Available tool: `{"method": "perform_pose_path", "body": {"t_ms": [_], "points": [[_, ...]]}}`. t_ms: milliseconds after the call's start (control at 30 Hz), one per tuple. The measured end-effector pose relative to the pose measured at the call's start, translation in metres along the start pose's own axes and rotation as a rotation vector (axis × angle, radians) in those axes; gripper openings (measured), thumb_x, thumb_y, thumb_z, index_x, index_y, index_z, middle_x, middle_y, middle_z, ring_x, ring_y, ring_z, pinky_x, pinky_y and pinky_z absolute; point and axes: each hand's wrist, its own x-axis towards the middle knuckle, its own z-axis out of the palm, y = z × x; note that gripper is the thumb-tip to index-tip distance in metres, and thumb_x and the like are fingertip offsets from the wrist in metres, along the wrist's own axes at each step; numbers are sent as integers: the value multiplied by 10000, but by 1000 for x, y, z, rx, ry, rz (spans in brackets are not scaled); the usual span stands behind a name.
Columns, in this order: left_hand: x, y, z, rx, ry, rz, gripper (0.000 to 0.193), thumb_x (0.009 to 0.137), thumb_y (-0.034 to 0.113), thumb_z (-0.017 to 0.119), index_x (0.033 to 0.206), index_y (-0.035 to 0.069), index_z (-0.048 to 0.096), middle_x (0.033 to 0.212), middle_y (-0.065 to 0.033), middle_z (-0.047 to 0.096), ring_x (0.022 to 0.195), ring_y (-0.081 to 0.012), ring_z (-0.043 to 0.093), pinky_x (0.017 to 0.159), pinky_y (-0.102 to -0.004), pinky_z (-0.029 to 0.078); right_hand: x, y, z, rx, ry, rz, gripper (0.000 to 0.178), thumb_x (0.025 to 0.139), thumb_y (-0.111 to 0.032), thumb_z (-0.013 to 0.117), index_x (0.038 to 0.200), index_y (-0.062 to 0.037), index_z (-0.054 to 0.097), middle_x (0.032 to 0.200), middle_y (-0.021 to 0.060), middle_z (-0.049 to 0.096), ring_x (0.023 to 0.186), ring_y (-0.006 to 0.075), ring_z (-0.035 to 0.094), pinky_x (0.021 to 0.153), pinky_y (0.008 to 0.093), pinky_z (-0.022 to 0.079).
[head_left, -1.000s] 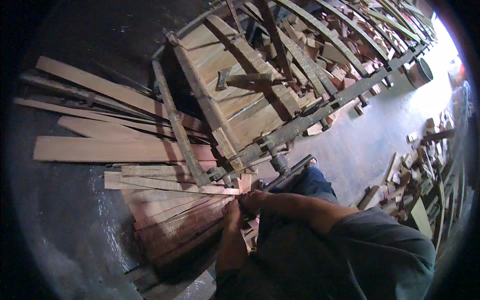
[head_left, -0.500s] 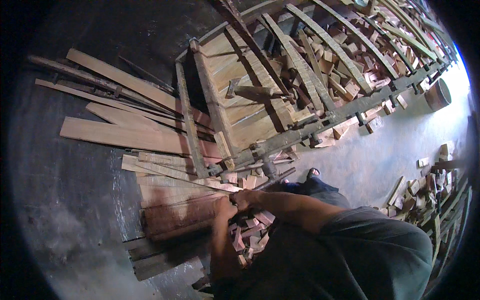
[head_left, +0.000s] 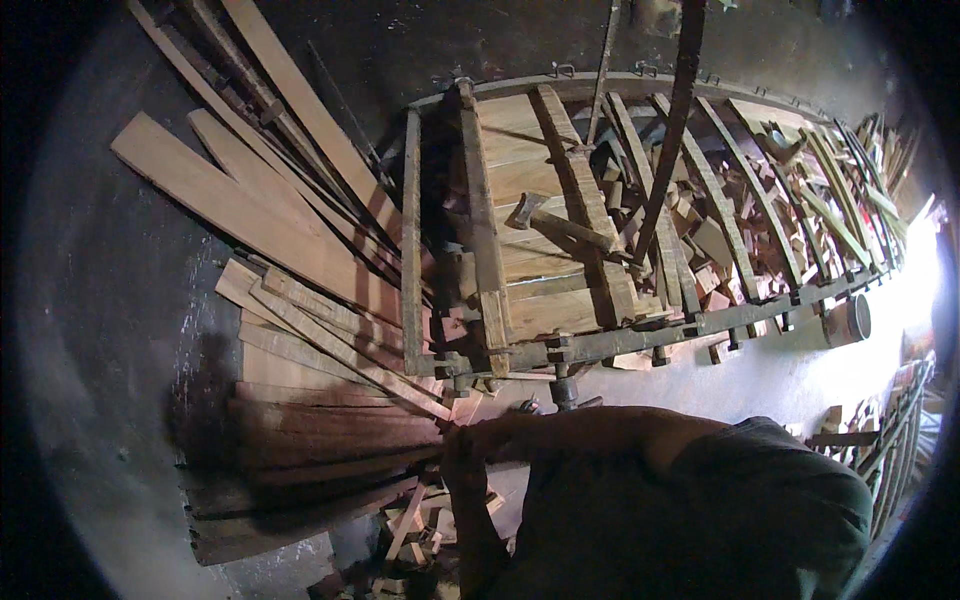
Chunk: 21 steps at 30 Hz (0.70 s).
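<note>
1. Centrally, the left hand (head_left: 462,453) and the right hand (head_left: 487,438) are positioned close together at the near ends of the reddish boards (head_left: 330,432).
2. The finger state cannot be determined: the fingers are shadowed and overlapped, and whether a board end is gripped cannot be told.
3. The reddish boards are fanned out to the left of the hands, with their edges overlapped.
4. A narrow pale strip (head_left: 350,351) is laid slantwise along the upper side of the fan, its lower end being located just beside the hands.
5. Small wood offcuts (head_left: 410,535) are heaped below the hands.
6. Ahead, pale planks (head_left: 525,265) are set within a long frame (head_left: 625,342), where a hammer (head_left: 565,224) is rested across a crossbar (head_left: 570,165).
7. Long, wider boards (head_left: 240,215) are spread at upper left; a bucket (head_left: 848,322) is placed near the frame at right.
</note>
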Motion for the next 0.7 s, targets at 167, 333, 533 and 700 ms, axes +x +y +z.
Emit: {"method": "perform_pose_path", "body": {"t_ms": [167, 333, 533, 700], "points": [[-13, -61, 2, -668, 59, -419, 428, 972, 302, 519, 1236, -30, 574, 1170, -154, 638, 1095, -296, 603, 989, -390, 481, 6, -6, 6, 21, 30, 6, 517, 806, -211, 648, 1265, 12, 562, 1079, 217, 658, 1001, 316, 633, 890, 426, 493], [1, -41, 5, -814, -25, -519, 410, 879, 157, 602, 1259, 6, 557, 1168, -146, 615, 1087, -282, 601, 995, -394, 487, -17, -10, 2, 53, 133, 1, 510, 774, -187, 653, 1237, 13, 579, 1060, 225, 658, 983, 331, 635, 870, 437, 494], [-8, -13, 13, -1094, 237, -486, 349, 929, 332, 546, 1083, 32, 633, 1044, -114, 661, 940, -262, 640, 912, -407, 523, -53, -37, 13, 146, 285, -115, 503, 734, -159, 658, 1203, 14, 600, 1037, 235, 658, 961, 348, 637, 846, 450, 494], [19, 111, 105, -867, 210, -563, 329, 936, 336, 533, 994, 32, 644, 975, -96, 672, 914, -254, 648, 854, -394, 518, -127, 14, -4, 182, 441, -154, 499, 701, -136, 663, 1174, 15, 617, 1018, 243, 658, 943, 363, 639, 826, 461, 494]]}}
